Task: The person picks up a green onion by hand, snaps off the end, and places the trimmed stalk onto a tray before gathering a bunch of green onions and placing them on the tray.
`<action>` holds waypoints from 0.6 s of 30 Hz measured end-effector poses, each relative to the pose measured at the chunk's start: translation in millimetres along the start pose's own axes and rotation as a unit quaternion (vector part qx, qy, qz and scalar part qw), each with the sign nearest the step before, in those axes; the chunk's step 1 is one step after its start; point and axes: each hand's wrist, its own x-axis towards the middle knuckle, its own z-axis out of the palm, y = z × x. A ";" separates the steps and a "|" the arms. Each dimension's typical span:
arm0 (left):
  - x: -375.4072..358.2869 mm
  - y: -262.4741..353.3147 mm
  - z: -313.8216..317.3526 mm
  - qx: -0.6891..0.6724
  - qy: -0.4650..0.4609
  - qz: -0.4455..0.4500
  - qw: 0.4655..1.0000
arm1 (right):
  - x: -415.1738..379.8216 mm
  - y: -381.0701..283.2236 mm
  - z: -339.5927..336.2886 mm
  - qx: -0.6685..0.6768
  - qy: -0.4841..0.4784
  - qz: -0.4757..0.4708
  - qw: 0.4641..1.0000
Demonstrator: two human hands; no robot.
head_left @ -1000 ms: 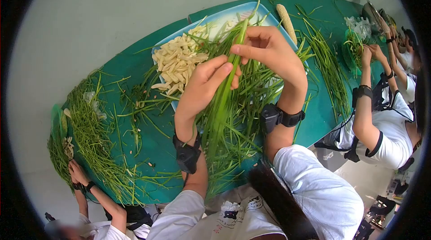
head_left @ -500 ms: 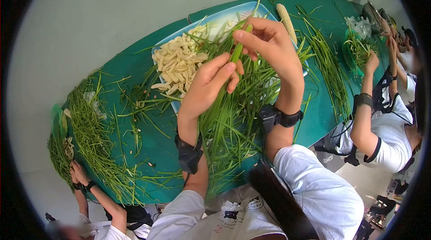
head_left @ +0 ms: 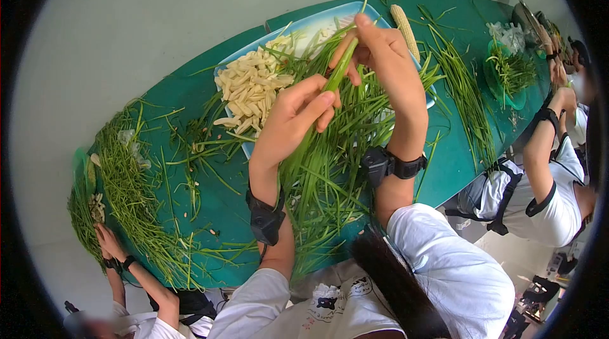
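Note:
My left hand (head_left: pixel 295 117) pinches a small bundle of long, flat green chive stalks (head_left: pixel 340 71) between thumb and fingers. At the upper end of these stalks is my right hand (head_left: pixel 384 63), its fingers curled around them and its thumb raised higher than before. Below both hands, a large heap of long chives (head_left: pixel 330 148) spreads over a blue-rimmed white tray (head_left: pixel 295 25) and toward my body. Pale, elongated peeled pieces (head_left: pixel 250 85) fill the tray's left side, close to my left hand.
A pale corn cob (head_left: pixel 405 31) lies beyond the tray's right corner. More long stalks (head_left: pixel 463 98) lie right on the green table (head_left: pixel 222 193). Thin greens (head_left: pixel 130 180) are piled left, near a co-worker's hands (head_left: pixel 111 242). A green basket (head_left: pixel 507 79) stands near co-workers at right.
My right thumb has lifted up off the chive stalk, and the right fingers have shifted slightly. My left hand keeps its pinch. The right-hand co-worker's hand has moved away from the green basket.

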 end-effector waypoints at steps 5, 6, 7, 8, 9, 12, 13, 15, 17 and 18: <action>-0.1 -0.8 -2.8 0.009 0.036 0.011 0.999 | -0.6 -3.4 1.9 -0.018 0.005 -0.051 0.999; 0.0 -0.8 -3.5 0.012 0.038 0.014 0.999 | -0.9 -2.3 1.8 -0.018 0.005 -0.051 0.999; 0.0 -0.8 -3.8 0.015 0.040 0.016 0.999 | -1.2 -0.9 1.7 -0.040 0.002 -0.054 0.998; 0.1 -1.2 -3.9 0.015 0.040 0.016 0.999 | -1.5 -0.3 1.5 -0.063 -0.002 -0.056 0.996; 0.2 -1.6 -4.0 0.016 0.043 0.017 0.999 | -1.6 -0.6 1.2 -0.063 -0.002 -0.056 0.996; 0.3 -1.9 -4.9 0.019 0.045 0.013 0.999 | -1.5 -1.0 0.7 -0.081 0.007 -0.055 0.995; 0.3 -1.9 -5.0 0.022 0.044 0.009 0.999 | -1.1 -0.5 0.7 -0.074 0.010 -0.054 0.996; 0.6 -1.3 -2.9 0.025 0.038 0.007 0.999 | -0.6 -0.7 0.2 -0.066 0.012 -0.052 0.996; 0.6 -0.3 -1.9 0.029 0.032 0.005 0.999 | -0.5 -2.2 -1.0 -0.059 0.014 -0.040 0.997; 0.4 0.3 -1.8 0.028 0.027 0.003 0.999 | -0.8 -2.2 -1.9 -0.059 0.014 -0.040 0.997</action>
